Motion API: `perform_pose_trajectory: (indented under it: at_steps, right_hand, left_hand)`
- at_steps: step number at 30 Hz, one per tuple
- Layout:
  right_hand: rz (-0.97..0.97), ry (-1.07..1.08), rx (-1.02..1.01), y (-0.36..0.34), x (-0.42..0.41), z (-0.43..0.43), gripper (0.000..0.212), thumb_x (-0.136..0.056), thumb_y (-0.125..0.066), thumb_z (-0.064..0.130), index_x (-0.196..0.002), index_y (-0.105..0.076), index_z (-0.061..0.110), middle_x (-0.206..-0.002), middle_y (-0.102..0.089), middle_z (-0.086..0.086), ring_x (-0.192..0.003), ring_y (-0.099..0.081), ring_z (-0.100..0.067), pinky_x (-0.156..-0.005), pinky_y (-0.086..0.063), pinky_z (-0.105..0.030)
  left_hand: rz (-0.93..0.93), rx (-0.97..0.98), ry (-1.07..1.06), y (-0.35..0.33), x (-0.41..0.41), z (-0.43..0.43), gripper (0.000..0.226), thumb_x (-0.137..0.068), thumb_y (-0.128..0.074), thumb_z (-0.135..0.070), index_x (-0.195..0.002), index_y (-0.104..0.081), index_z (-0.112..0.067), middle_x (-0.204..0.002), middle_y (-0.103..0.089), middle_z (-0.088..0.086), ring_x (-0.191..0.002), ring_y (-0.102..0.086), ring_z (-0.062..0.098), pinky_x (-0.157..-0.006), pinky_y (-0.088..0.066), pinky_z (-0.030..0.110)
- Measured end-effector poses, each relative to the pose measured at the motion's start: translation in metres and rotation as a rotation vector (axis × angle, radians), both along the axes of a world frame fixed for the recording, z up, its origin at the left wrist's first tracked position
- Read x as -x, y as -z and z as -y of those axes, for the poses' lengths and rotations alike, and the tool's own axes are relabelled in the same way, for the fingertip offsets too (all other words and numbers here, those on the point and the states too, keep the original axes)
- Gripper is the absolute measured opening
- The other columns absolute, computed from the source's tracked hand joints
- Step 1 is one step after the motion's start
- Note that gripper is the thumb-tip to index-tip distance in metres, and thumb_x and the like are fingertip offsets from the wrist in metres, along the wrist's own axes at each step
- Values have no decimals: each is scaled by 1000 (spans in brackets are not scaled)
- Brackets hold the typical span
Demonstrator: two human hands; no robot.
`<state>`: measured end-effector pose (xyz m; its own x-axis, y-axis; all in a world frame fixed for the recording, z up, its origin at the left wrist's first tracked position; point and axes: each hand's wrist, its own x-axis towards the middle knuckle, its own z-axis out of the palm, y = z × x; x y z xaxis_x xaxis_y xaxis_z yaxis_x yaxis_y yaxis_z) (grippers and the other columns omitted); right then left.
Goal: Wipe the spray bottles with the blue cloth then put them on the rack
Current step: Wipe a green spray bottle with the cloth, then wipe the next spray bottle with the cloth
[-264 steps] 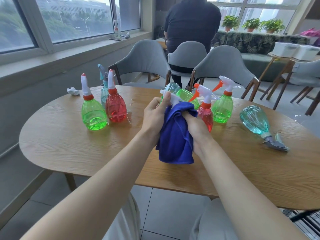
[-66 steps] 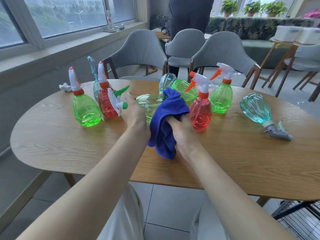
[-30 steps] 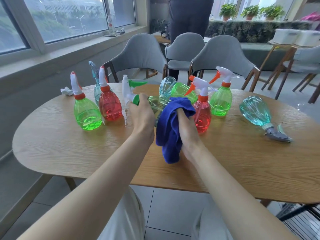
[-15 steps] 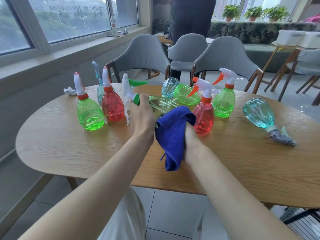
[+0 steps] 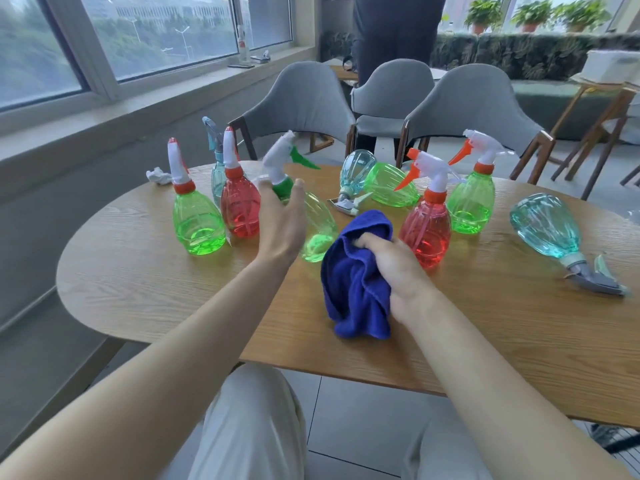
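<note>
Left hand opens off the just-wiped green bottle; right hand still grips the blue cloth, so another bottle seems next.

9 spray bottles on tabletop: 4 green, 3 teal, 2 red. 1 blue cloth. 1 white wad. 3 grey chairs; 3 potted plants.

Bright daylight from windows beyond and left of the left hand. Soft, faint shadows on the surface beneath it. Left hand smeared with blur. Wide-angle bending at edges; far background soft.
</note>
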<state>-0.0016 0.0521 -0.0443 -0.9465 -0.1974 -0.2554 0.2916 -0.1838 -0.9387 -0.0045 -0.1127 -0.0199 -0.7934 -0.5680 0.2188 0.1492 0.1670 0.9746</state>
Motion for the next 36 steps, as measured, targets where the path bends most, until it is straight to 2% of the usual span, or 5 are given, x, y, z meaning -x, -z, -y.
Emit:
perform_pose_trajectory:
  at_steps: [5, 9, 16, 27, 36]
  right_hand:
    - [-87, -9, -96, 1, 11, 1, 19, -93, -71, 11, -110, -70, 18, -91, -74, -10, -80, -71, -26, -81, -60, -43]
    - [-181, -18, -230, 4, 15, 1, 22, -88, -77, 10, -107, -71, 19, -94, -77, -7, -81, -75, -24, -80, -62, -42]
    - [-340, -113, -476, 9, 13, 11, 28, -78, -84, 14, -102, -72, 19, -92, -77, -3, -82, -74, -21, -74, -58, -33]
    - [-490, -86, -598, 1, 36, 26, 21, -79, -82, 20, -92, -65, 21, -87, -74, -1, -84, -72, -26, -83, -58, -47]
    - [-529, -50, -622, 9, 60, 33, 25, -82, -80, 21, -85, -56, 29, -83, -68, 10, -80, -66, -18, -76, -53, -36]
  left_hand:
    - [34, 249, 91, 12, 3, 11, 18, -109, -59, -35, -118, -51, -22, -112, -63, 4, -93, -58, 3, -78, -47, 17]
    - [50, 392, 129, 14, 0, 14, 28, -105, -67, -41, -120, -47, -30, -115, -56, -11, -97, -51, -14, -82, -40, 7]
    - [182, 579, 101, 36, -22, 28, 83, -77, -78, -46, -144, -40, -17, -133, -46, 1, -126, -49, 23, -110, -46, 44]
    - [322, 762, -9, 32, 23, 42, 85, -81, -83, -62, -137, -45, -12, -135, -58, 9, -118, -56, 35, -94, -51, 49]
    - [318, 759, -39, 30, 69, 56, 77, -96, -79, -36, -146, -35, 1, -138, -54, 22, -118, -63, 42, -89, -50, 42]
